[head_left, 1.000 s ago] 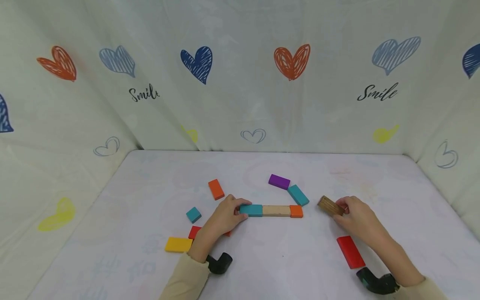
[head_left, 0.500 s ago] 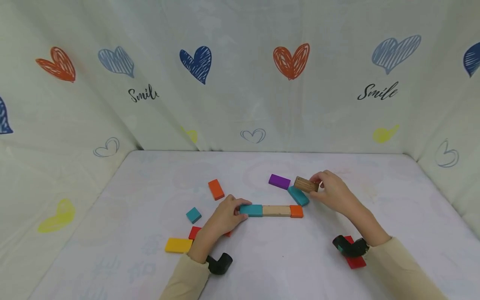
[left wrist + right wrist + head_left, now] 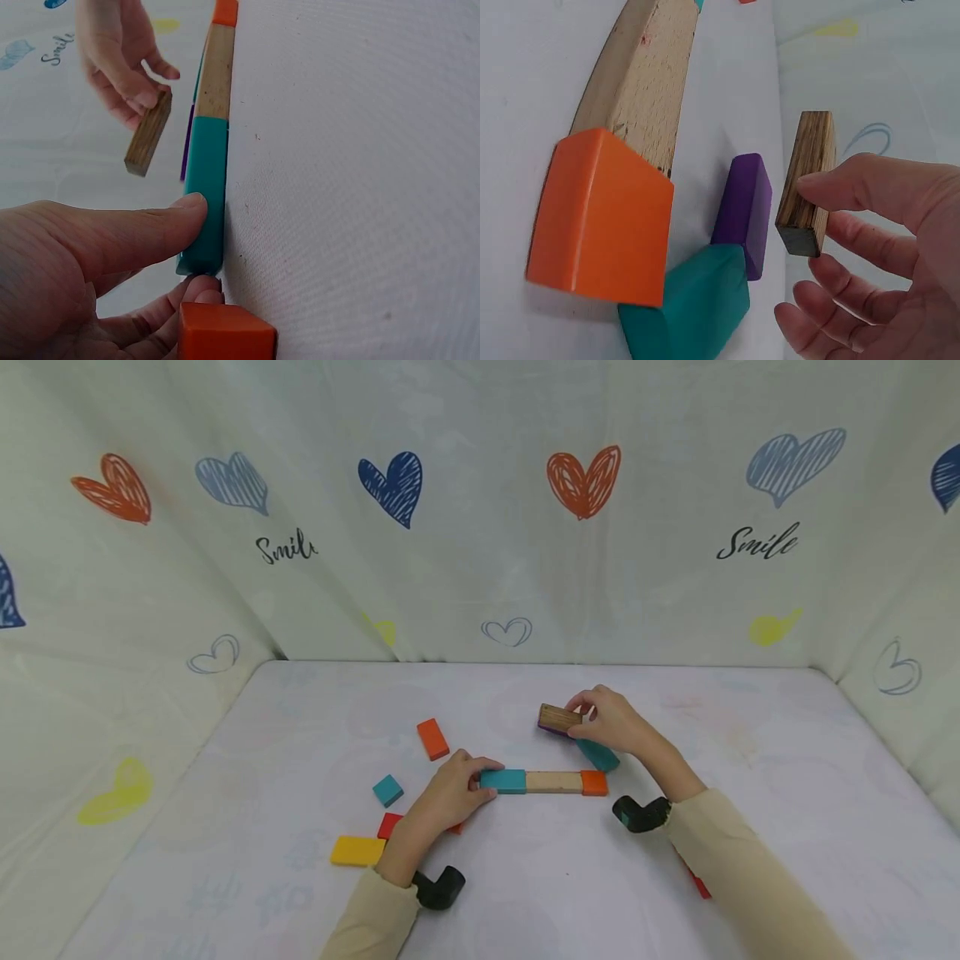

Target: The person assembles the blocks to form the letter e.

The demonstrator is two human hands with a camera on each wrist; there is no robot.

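My right hand (image 3: 611,722) pinches a brown wooden block (image 3: 808,172) between thumb and fingers. In the right wrist view the block hangs clear of the table beside a purple block (image 3: 742,214); in the head view it overlaps that block. My left hand (image 3: 452,793) grips the left end of a teal block (image 3: 206,187), thumb on one side, fingers at its end. That teal block begins a straight row, followed by a pale wooden block (image 3: 553,782) and an orange block (image 3: 595,783). A second teal block (image 3: 694,300) lies behind the orange end, touching the purple one.
Left of the row lie an orange block (image 3: 432,739), a small teal block (image 3: 387,790), a yellow block (image 3: 357,850) and red ones (image 3: 389,824) partly hidden by my left arm. Under my right sleeve (image 3: 742,860) shows part of another red block (image 3: 701,887). A printed curtain (image 3: 480,568) stands behind the table.
My right hand has carried the brown wooden block leftward and back, from the right side past the second teal block to the purple one. The left hand and the row have stayed put.
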